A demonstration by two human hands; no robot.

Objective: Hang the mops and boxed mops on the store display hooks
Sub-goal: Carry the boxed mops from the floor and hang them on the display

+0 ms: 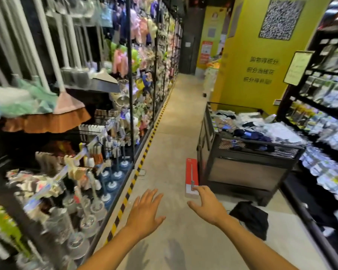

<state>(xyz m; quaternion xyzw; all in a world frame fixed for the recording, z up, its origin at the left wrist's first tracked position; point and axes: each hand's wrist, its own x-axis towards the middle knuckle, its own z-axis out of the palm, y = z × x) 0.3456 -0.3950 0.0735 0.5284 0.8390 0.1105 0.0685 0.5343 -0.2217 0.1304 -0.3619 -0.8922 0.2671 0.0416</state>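
While white-handled mops [66, 105] hang on the black display rack [130, 75], the left hand [144, 213] spreads empty; the right hand [207, 205], fingers loosely apart, holds nothing, reaching the tall red mop box [192, 170] standing by the black metal bin [248, 172].

A single wide-angle camera worn at head height faces forward and down along a store aisle, with the black merchandise bin [248, 172] ahead, right of centre, at mid range. The display rack [130, 94] stands across the aisle, left of the bin, bowed by lens distortion. The left hand [144, 211] and right hand [207, 203] sit close under the lens, nearer than the bin.
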